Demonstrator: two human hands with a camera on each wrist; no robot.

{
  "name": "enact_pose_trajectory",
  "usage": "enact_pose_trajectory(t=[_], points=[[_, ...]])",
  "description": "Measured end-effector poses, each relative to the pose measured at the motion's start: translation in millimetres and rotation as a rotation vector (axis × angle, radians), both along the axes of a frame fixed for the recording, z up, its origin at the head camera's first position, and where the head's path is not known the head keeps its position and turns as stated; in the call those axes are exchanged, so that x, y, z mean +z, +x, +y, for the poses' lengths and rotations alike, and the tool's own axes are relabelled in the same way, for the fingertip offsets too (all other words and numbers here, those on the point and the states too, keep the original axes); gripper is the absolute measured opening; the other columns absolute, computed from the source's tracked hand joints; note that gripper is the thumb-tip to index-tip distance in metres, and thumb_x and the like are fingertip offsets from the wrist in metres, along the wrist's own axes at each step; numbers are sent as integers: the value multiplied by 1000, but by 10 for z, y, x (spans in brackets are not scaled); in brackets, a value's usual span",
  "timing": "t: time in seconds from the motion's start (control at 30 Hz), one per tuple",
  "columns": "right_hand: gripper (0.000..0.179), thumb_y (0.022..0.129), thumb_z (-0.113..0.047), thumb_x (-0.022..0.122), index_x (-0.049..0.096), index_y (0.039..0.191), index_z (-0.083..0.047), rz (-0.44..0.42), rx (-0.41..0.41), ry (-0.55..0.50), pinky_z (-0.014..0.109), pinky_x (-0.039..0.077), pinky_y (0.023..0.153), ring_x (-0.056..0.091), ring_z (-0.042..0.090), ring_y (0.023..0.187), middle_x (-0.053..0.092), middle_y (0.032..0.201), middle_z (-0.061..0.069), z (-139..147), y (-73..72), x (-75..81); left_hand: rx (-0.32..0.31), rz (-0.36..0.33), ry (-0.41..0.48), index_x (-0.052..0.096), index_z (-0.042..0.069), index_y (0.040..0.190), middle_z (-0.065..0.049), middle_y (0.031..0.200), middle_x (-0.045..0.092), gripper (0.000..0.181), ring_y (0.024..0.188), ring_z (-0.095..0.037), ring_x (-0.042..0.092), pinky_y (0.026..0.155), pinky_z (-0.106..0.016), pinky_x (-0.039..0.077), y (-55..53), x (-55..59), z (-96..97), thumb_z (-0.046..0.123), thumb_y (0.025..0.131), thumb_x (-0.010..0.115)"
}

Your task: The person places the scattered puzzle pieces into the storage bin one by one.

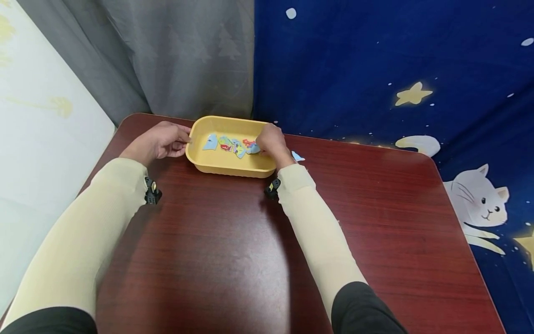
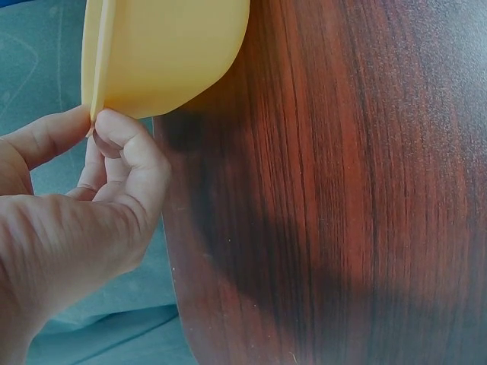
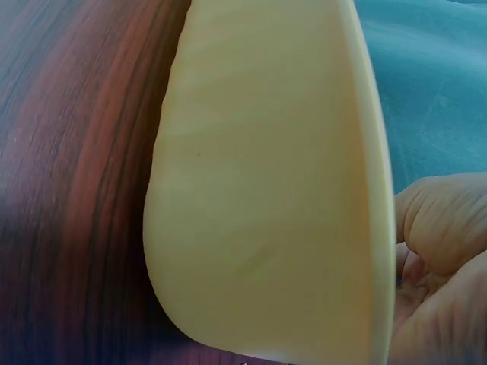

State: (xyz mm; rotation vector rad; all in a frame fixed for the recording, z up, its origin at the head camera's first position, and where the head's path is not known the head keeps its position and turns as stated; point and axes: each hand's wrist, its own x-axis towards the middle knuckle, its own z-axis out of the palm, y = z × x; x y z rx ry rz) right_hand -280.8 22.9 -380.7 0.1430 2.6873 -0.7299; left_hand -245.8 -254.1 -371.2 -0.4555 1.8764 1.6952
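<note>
Near the back edge of the table sits a yellow plastic basin (image 1: 233, 170), with several colourful flat pieces, like puzzle pieces (image 1: 239, 149), on its floor. One light blue piece (image 1: 210, 142) lies toward its left side. My left hand (image 1: 163, 140) pinches the basin's left rim (image 2: 101, 68) between thumb and fingers. At the right end, my right hand (image 1: 272, 140) reaches over the rim, its fingers curled down beside the pieces. In the right wrist view that hand (image 3: 445, 266) is partly hidden behind the basin wall (image 3: 259, 182); I cannot tell whether it holds a piece.
A loose light blue piece (image 1: 298, 156) lies on the dark red wooden table (image 1: 375, 199), just right of my right wrist. Grey (image 1: 192, 55) and blue (image 1: 333, 69) curtains hang behind the table. A white panel (image 1: 41, 139) stands at the left.
</note>
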Motion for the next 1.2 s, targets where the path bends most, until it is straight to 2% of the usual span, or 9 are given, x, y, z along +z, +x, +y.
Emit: enact_pose_trajectory(t=[0.1, 0.2, 0.37, 0.47, 0.63, 0.73, 0.97, 1.1, 1.2], points=[[21, 91, -8, 56, 63, 109, 1, 17, 40, 70, 20, 49, 43, 64, 15, 51, 66, 102, 13, -16, -1, -5, 1, 0, -1, 40, 7, 138, 2, 78, 63, 43, 59, -10, 57, 65, -23, 55, 5, 7, 4, 5, 97, 50], [17, 90, -9, 56, 65, 102, -1, 29, 89, 135, 18, 44, 39, 55, 10, 42, 68, 93, 11, -31, -3, -11, 0, 1, -5, 39, 7, 139, 2, 78, 63, 43, 59, -10, 58, 65, -23, 55, 10, 10, 6, 5, 97, 50], [15, 89, -9, 55, 66, 96, -2, 30, 119, 171, 17, 40, 37, 48, 9, 38, 65, 83, 8, -43, -7, -14, 3, -1, -9, 39, 7, 140, 2, 78, 62, 45, 59, -10, 58, 65, -23, 55, 15, 11, 10, 5, 96, 51], [16, 89, -8, 56, 66, 99, -2, 30, 102, 158, 18, 41, 38, 53, 12, 47, 65, 87, 9, -38, -5, -3, 1, -3, -9, 38, 7, 141, 2, 78, 63, 47, 60, -10, 58, 65, -23, 55, 14, 7, 11, 5, 96, 51], [25, 88, -9, 58, 64, 111, -1, 39, 41, 106, 21, 46, 43, 61, 21, 73, 65, 103, 12, -15, 4, 71, -1, -1, -10, 38, 6, 141, 1, 79, 64, 47, 59, -10, 58, 65, -23, 55, 10, 6, 9, 6, 97, 52], [25, 89, -9, 58, 63, 112, -1, 48, 15, 69, 22, 51, 47, 68, 23, 79, 65, 105, 13, 4, 11, 146, 1, -1, -10, 38, 6, 142, 1, 80, 64, 47, 59, -10, 58, 65, -24, 55, 11, 7, 8, 6, 97, 52], [19, 89, -8, 60, 63, 106, -2, 40, -63, -39, 24, 57, 60, 73, 23, 81, 66, 104, 14, 74, 16, 305, -12, 5, -19, 39, 6, 142, 1, 78, 63, 47, 59, -10, 58, 65, -24, 55, 16, 0, 2, 7, 97, 52], [17, 90, -10, 61, 66, 105, -2, 57, -134, -99, 23, 57, 60, 73, 22, 81, 69, 93, 12, 148, 12, 377, -13, 10, -18, 40, 6, 140, 1, 76, 63, 45, 59, -10, 58, 65, -24, 56, 14, -5, -2, 7, 97, 52], [13, 89, -10, 63, 67, 99, -2, 73, -174, -104, 22, 56, 57, 71, 19, 71, 68, 85, 10, 218, 2, 423, -13, 13, -18, 41, 6, 139, 1, 77, 63, 44, 59, -10, 58, 65, -24, 56, 14, -5, -3, 7, 97, 52]])
